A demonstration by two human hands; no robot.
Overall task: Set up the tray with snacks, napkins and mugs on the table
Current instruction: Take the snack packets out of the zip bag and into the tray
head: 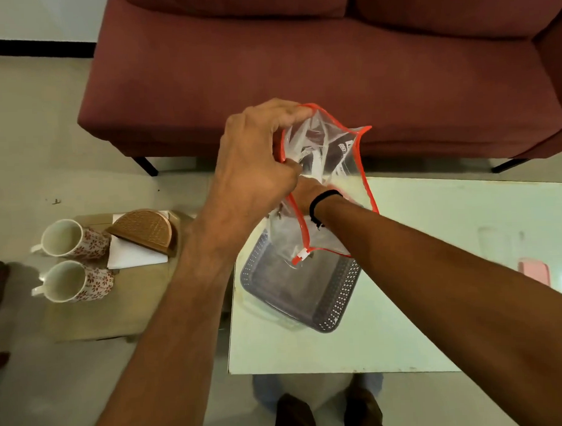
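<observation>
The left hand holds the red rim of a clear zip bag of snack packets, above the grey tray on the pale table. The right hand is pushed inside the bag, so its grip cannot be seen. Two flowered mugs and a napkin holder sit on a low stool at the left

White table carries a grey tray; low stool holds 2 mugs, napkin holder.
</observation>
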